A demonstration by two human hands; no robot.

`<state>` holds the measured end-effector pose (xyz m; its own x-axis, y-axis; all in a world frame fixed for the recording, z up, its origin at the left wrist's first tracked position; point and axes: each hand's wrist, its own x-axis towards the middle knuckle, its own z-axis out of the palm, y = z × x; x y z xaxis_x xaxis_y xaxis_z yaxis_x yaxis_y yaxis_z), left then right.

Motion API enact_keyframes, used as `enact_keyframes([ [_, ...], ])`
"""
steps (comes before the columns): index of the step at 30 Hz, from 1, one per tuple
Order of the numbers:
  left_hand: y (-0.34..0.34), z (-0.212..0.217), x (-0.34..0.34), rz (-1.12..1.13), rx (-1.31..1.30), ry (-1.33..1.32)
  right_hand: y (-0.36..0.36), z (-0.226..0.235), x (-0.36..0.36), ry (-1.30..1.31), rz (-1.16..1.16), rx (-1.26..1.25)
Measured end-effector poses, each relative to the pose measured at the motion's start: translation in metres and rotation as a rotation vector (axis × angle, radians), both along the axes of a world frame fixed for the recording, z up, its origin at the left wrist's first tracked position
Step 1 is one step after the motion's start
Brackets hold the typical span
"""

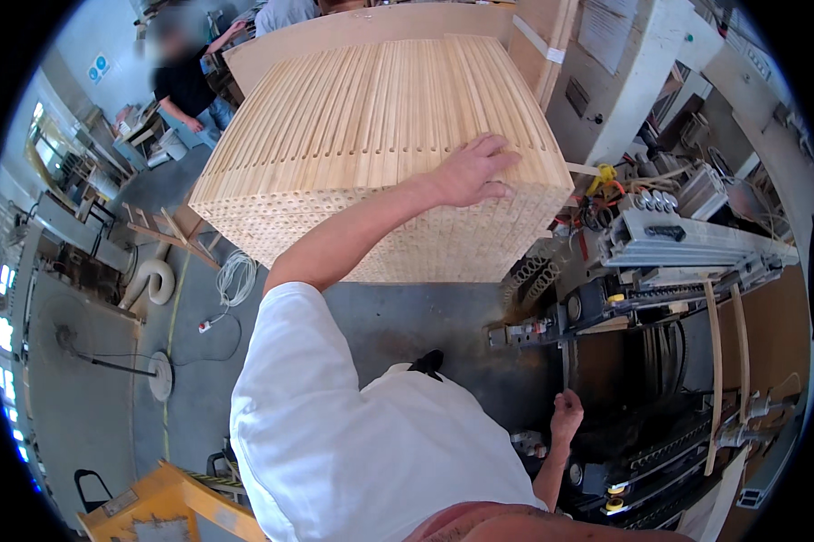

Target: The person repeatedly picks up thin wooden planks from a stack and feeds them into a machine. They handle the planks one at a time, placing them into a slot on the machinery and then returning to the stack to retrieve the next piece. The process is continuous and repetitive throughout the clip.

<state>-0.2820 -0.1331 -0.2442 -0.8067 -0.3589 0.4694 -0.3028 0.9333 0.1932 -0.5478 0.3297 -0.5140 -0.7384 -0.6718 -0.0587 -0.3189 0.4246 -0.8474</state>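
Note:
A big stack of pale wooden strips point(371, 99) stands in front of me, laid side by side in many layers. Each top strip has a round hole near its close end, and the end faces show holes too. My left arm reaches across the stack's near side. My left hand point(479, 172) lies on the strips near the right front edge, its fingers spread and the thumb apart. Low on the right, my right hand point(566, 415) is beside the machine, fingers curled together. A thin pale bar point(566, 363) shows just above it; whether the fingers touch it I cannot tell.
A machine with metal rails point(696, 244) and dark chain tracks runs along the right. On the left floor are a coiled cable point(236, 278), a standing fan's round base point(160, 376) and a wooden frame point(176, 230). A yellow frame point(181, 501) sits lower left. Another person point(186, 86) stands beyond.

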Motion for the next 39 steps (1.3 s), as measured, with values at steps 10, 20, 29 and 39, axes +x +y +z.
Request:
enact_keyframes([
  [10, 0.030, 0.026, -0.002, 0.200, -0.177, -0.024, 0.055, -0.016, 0.032, -0.022, -0.191, 0.009],
  [20, 0.130, -0.065, -0.077, -0.445, 0.822, 0.265, -0.048, 0.052, 0.061, -0.037, -0.329, 0.231],
  [29, 0.134, -0.287, -0.178, -0.765, 1.017, -0.928, 0.101, 0.026, 0.295, 0.276, -1.443, 0.782],
  [39, 0.261, -0.307, -0.189, -0.904, 0.801, -1.043, 0.226, -0.040, 0.440, 0.151, -1.769, 1.239],
])
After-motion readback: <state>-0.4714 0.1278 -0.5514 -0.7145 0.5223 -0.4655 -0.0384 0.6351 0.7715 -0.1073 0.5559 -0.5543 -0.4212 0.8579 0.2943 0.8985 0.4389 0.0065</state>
